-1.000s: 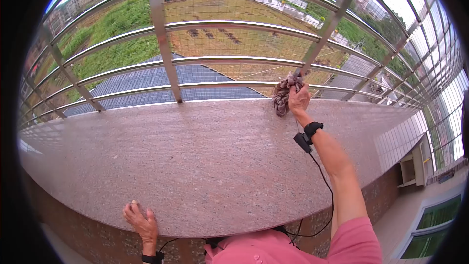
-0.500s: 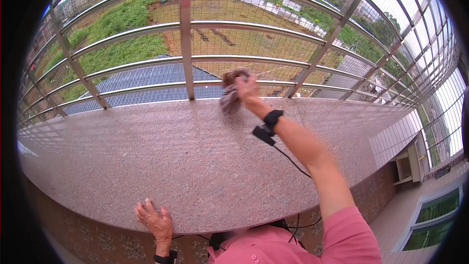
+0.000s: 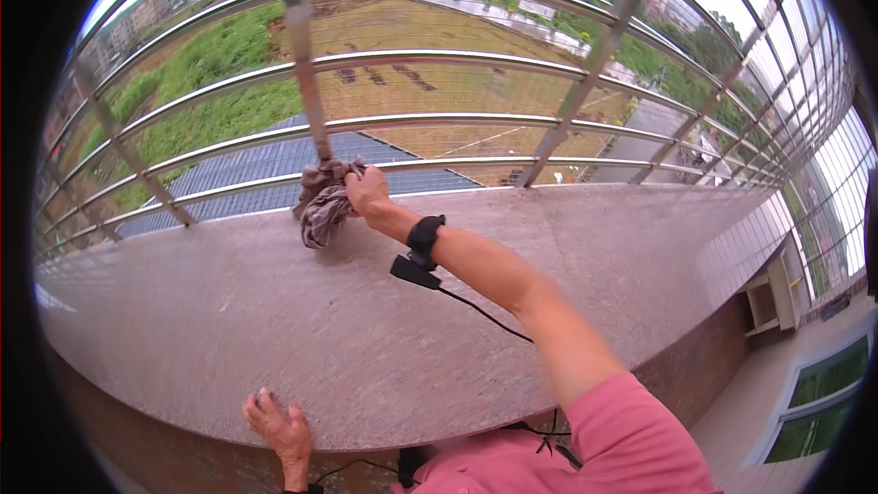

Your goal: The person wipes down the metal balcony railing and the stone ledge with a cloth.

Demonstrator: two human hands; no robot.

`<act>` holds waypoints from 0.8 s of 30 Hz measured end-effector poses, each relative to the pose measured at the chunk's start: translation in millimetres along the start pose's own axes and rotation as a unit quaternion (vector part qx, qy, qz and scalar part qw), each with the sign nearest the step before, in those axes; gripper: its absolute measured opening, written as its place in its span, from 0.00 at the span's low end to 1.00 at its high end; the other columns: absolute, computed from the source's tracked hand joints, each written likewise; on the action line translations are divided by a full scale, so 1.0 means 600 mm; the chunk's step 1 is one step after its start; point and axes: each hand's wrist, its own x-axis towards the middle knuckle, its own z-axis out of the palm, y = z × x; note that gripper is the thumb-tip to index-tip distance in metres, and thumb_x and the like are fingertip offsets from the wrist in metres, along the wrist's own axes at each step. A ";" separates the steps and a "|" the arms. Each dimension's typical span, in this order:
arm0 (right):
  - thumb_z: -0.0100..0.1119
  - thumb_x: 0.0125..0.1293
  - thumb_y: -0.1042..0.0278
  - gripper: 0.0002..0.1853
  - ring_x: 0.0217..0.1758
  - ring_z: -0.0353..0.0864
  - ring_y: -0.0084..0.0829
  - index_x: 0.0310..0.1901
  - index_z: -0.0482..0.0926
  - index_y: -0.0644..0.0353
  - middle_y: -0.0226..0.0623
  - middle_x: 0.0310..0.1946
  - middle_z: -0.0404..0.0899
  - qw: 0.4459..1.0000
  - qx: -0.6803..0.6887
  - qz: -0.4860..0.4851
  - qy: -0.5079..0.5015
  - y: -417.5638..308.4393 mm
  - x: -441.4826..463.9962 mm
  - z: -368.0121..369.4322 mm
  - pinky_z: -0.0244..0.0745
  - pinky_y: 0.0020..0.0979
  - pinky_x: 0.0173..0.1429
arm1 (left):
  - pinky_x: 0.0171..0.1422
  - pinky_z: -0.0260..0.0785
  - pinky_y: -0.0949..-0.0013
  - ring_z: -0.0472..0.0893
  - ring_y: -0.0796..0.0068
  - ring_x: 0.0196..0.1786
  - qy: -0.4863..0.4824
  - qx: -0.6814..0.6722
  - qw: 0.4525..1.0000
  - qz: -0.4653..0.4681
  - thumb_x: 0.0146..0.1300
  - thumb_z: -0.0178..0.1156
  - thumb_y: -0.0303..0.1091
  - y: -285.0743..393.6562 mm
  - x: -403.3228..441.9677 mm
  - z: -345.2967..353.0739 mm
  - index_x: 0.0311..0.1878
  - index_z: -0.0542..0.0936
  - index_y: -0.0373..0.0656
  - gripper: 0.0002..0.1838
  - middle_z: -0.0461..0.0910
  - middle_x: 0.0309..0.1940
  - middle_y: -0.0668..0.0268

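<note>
My right hand grips a crumpled grey-brown cloth at the far edge of the stone ledge. The cloth lies against the foot of an upright metal post of the railing and hangs over part of the ledge. A black band with a small black box and a cable is on my right wrist. Close to the ledge's near edge, my left hand rests on the stone with its fingers spread, holding nothing.
Metal bars with wire mesh run along the far side of the ledge and curve round to the right. Beyond them lie a dark blue roof and a grassy field. A pale open cabinet and a window are at right.
My right hand has moved left along the far edge with the cloth, reaching the upright post. My left hand stays on the near edge; the view has shifted slightly.
</note>
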 end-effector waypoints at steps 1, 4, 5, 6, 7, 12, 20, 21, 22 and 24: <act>0.54 0.58 0.58 0.22 0.46 0.78 0.56 0.43 0.74 0.73 0.61 0.39 0.78 0.996 -0.062 -0.019 0.060 0.014 0.007 -0.039 0.73 0.45 0.52 | 0.66 0.49 0.46 0.59 0.46 0.62 -0.020 -0.012 1.000 -0.010 0.50 0.59 0.31 -0.001 0.001 -0.002 0.56 0.66 0.36 0.28 0.60 0.55 0.48; 0.51 0.59 0.56 0.22 0.45 0.79 0.56 0.41 0.74 0.74 0.63 0.39 0.78 0.977 -0.101 -0.020 0.186 0.040 0.020 -0.190 0.73 0.47 0.50 | 0.66 0.49 0.47 0.59 0.46 0.61 -0.034 -0.013 0.999 0.000 0.49 0.59 0.30 -0.009 -0.001 0.001 0.57 0.66 0.36 0.29 0.59 0.56 0.48; 0.51 0.60 0.56 0.22 0.45 0.79 0.57 0.40 0.74 0.73 0.64 0.38 0.78 0.976 -0.089 -0.015 0.201 0.040 0.017 -0.252 0.73 0.47 0.49 | 0.65 0.50 0.47 0.60 0.47 0.60 -0.029 -0.009 1.000 0.005 0.49 0.59 0.31 -0.014 0.000 0.004 0.57 0.66 0.36 0.29 0.60 0.55 0.49; 0.51 0.60 0.55 0.22 0.43 0.79 0.56 0.40 0.74 0.72 0.63 0.37 0.78 0.960 -0.080 -0.015 0.269 0.067 0.037 -0.301 0.74 0.47 0.46 | 0.65 0.50 0.48 0.61 0.48 0.59 -0.022 -0.006 1.000 0.008 0.49 0.58 0.31 -0.015 0.002 0.008 0.56 0.66 0.36 0.29 0.60 0.54 0.49; 0.50 0.61 0.54 0.22 0.42 0.79 0.55 0.38 0.74 0.71 0.62 0.36 0.78 0.941 -0.100 -0.038 0.321 0.098 0.053 -0.353 0.74 0.48 0.46 | 0.63 0.51 0.48 0.62 0.50 0.58 -0.019 0.010 1.000 0.007 0.50 0.57 0.33 -0.015 0.001 0.010 0.56 0.65 0.35 0.28 0.61 0.53 0.50; 0.54 0.62 0.55 0.20 0.38 0.80 0.50 0.36 0.76 0.71 0.57 0.35 0.80 0.937 -0.005 -0.023 0.348 0.113 0.014 -0.542 0.73 0.42 0.43 | 0.64 0.51 0.49 0.62 0.51 0.57 -0.015 0.036 0.999 0.021 0.51 0.55 0.37 -0.013 0.003 0.010 0.55 0.65 0.36 0.28 0.61 0.51 0.52; 0.57 0.61 0.58 0.24 0.53 0.75 0.51 0.48 0.70 0.73 0.58 0.47 0.75 0.904 0.008 0.045 0.425 0.087 0.037 -0.480 0.69 0.42 0.55 | 0.64 0.52 0.50 0.62 0.51 0.57 -0.021 0.042 0.999 -0.001 0.52 0.55 0.36 -0.006 0.004 0.003 0.55 0.66 0.36 0.26 0.62 0.51 0.52; 0.56 0.61 0.58 0.25 0.54 0.74 0.51 0.51 0.67 0.72 0.58 0.49 0.74 0.905 0.055 0.022 0.421 0.076 0.039 -0.457 0.68 0.42 0.56 | 0.65 0.50 0.48 0.60 0.51 0.59 -0.024 0.030 0.999 0.004 0.52 0.55 0.36 -0.011 0.003 0.006 0.55 0.66 0.37 0.26 0.61 0.52 0.52; 0.56 0.61 0.57 0.27 0.55 0.73 0.51 0.54 0.64 0.71 0.59 0.51 0.72 0.903 0.101 0.001 0.417 0.066 0.040 -0.434 0.67 0.41 0.58 | 0.65 0.48 0.47 0.58 0.51 0.61 -0.028 0.018 0.999 0.010 0.51 0.55 0.36 -0.016 0.002 0.007 0.55 0.65 0.38 0.26 0.59 0.53 0.51; 0.55 0.62 0.58 0.29 0.55 0.74 0.51 0.57 0.60 0.69 0.59 0.51 0.72 0.927 0.105 -0.007 0.360 0.033 0.062 -0.401 0.67 0.40 0.58 | 0.66 0.48 0.46 0.58 0.50 0.61 -0.022 0.026 0.999 0.009 0.52 0.55 0.36 -0.022 0.003 0.011 0.55 0.65 0.39 0.26 0.59 0.54 0.51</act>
